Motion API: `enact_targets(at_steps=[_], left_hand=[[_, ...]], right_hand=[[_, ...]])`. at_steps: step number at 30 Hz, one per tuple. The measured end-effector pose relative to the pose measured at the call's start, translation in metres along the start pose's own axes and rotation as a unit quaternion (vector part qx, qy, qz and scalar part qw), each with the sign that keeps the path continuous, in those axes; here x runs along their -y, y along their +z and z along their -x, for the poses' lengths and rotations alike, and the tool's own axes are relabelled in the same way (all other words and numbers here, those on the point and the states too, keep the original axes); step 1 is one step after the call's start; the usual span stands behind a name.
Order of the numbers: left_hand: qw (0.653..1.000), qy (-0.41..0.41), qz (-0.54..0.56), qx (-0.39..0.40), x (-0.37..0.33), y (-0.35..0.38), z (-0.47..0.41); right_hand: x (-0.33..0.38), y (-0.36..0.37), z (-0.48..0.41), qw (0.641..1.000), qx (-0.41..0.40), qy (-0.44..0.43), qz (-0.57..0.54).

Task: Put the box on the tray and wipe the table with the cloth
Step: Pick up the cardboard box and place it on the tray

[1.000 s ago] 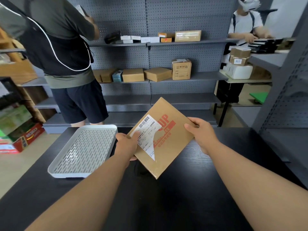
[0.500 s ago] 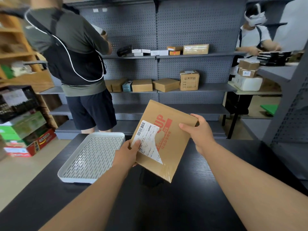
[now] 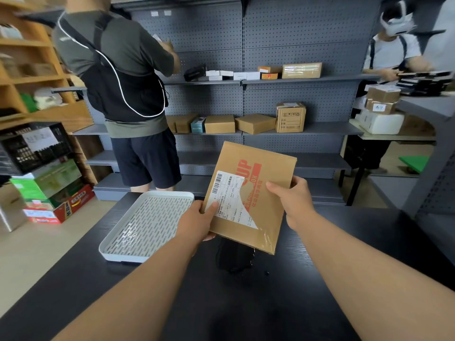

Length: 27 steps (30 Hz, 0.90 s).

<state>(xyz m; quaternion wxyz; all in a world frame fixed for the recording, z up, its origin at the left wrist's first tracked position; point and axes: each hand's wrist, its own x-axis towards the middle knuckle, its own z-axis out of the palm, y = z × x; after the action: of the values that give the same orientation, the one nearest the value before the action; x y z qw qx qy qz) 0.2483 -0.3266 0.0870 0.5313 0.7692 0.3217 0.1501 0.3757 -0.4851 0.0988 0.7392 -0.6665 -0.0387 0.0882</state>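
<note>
A flat brown cardboard box (image 3: 261,193) with red print and a white shipping label is held in the air above the black table (image 3: 344,242), tilted with one corner down. My left hand (image 3: 197,222) grips its left edge over the label. My right hand (image 3: 290,200) grips its right edge. A white slotted tray (image 3: 147,225) lies on the table just left of the box, with nothing in it. A dark cloth (image 3: 234,259) lies crumpled on the table under the box's lower corner, partly hidden by the box.
A person in a dark vest (image 3: 123,82) stands beyond the table's far edge, facing grey shelves (image 3: 307,80) with cardboard boxes. Another person (image 3: 394,52) stands at the far right. Cartons (image 3: 49,193) are stacked on the floor at the left.
Both hands have raised the box and turned it more upright. The camera view has tilted up, so the tray and table sit lower in the frame.
</note>
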Motion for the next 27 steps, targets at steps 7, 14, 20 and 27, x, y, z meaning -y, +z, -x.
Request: enact_targets(at_steps=[7, 14, 20, 27], left_hand=[[1.000, -0.007, -0.013, 0.016, 0.008, -0.008, -0.002], [0.979, -0.009, -0.196, 0.047, 0.015, -0.025, -0.026], [0.992, -0.015, -0.104, 0.073, 0.027, -0.058, -0.046], [0.996, -0.041, -0.015, 0.078, 0.064, -0.135, -0.092]], right_hand=[[-0.013, 0.008, 0.005, 0.999, 0.031, 0.000, 0.026], [-0.022, 0.025, 0.011, 0.999, 0.012, 0.039, 0.026], [-0.041, 0.065, 0.020, 0.997, -0.016, 0.078, 0.023], [-0.058, 0.156, 0.039, 0.995, -0.027, 0.088, 0.030]])
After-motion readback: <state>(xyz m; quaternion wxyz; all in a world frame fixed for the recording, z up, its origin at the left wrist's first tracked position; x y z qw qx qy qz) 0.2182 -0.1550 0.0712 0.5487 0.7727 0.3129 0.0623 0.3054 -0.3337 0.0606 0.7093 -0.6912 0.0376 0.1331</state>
